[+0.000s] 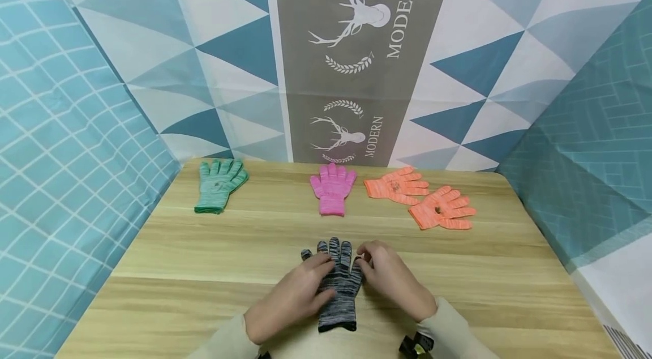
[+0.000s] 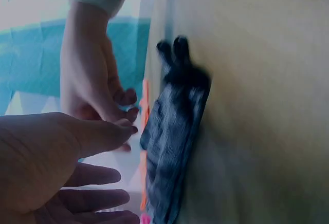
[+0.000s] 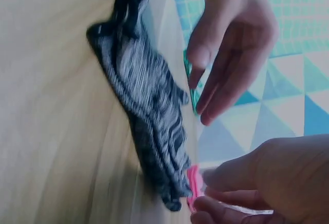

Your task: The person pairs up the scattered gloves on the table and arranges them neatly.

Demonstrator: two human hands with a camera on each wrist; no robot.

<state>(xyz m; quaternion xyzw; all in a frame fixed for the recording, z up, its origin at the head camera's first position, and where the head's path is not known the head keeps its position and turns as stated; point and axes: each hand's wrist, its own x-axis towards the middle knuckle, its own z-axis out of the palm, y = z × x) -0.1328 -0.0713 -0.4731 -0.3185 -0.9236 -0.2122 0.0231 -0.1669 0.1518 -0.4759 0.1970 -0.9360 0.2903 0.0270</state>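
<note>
A black-and-grey knitted glove (image 1: 340, 285) lies on the table with its fingers pointing away and its dark cuff toward me. My left hand (image 1: 297, 294) is over its left side, fingers extended, overlapping the glove's fingers and palm. At the right edge, my right hand (image 1: 389, 274) has its bent index finger and thumb right beside the glove's thumb. In the right wrist view, a gap shows between the thumb and fingers of the right hand (image 3: 252, 178), close to the dark glove (image 3: 149, 85). The left hand (image 2: 67, 157) appears with spread, fairly straight fingers in the left wrist view.
Farther back on the wooden table (image 1: 229, 251) lie a green glove pair (image 1: 216, 186) at left, a pink glove (image 1: 333, 189) in the middle, and two orange gloves, one (image 1: 397, 185) beside the other (image 1: 442, 209). Patterned cloth walls (image 1: 351, 64) stand behind and at both sides.
</note>
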